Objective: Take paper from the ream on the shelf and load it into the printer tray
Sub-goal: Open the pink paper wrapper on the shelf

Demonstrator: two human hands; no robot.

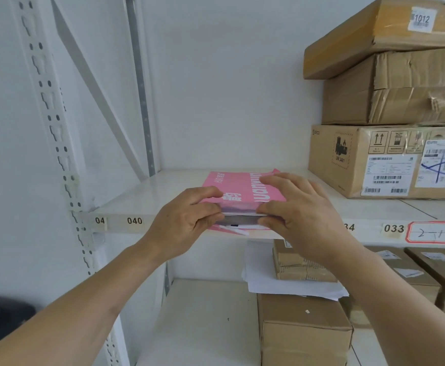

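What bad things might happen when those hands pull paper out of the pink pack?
The pink ream sticks out over the shelf edge, so a hard pull might tip it off. The left hand and right hand pinch only the open end, so loose sheets might bend or slide out. The wrapper looks torn there and might rip further.

Three cardboard boxes (390, 101) are stacked at the right, with loose white sheets (282, 283) on the lower level.
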